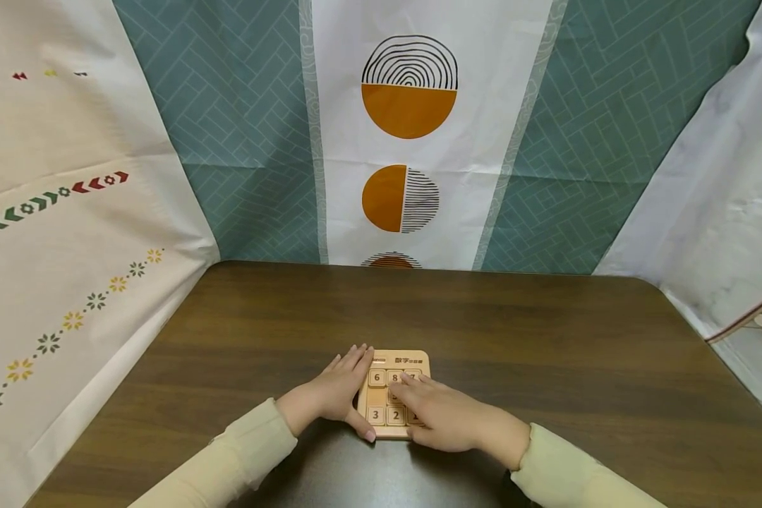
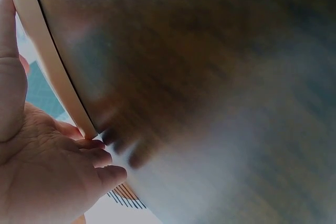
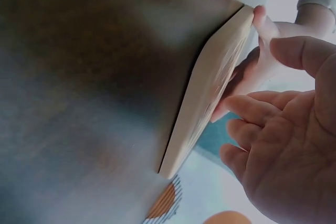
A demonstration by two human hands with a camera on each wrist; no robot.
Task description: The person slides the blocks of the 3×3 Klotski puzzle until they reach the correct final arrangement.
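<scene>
A wooden number sliding puzzle [image 1: 386, 430] lies flat on the table, its numbered tiles in rows inside a pale frame. The tiles read 6, 8 and 7 along the top and 3, 2 and 1 along the bottom; a gap shows at the left of the middle row. My left hand [image 1: 335, 392] holds the frame's left side, thumb at the near corner and fingers along the far one. Over the right half of the tiles lies my right hand [image 1: 447, 416], fingers extended toward the middle, hiding part of that row. In the right wrist view its fingers hover by the puzzle's face.
The dark brown wooden table [image 1: 521, 331] stretches around the puzzle. Behind it hangs a teal and white patterned cloth [image 1: 254, 127], with a pale cloth [image 1: 70, 268] on the left side and another [image 1: 724, 212] on the right.
</scene>
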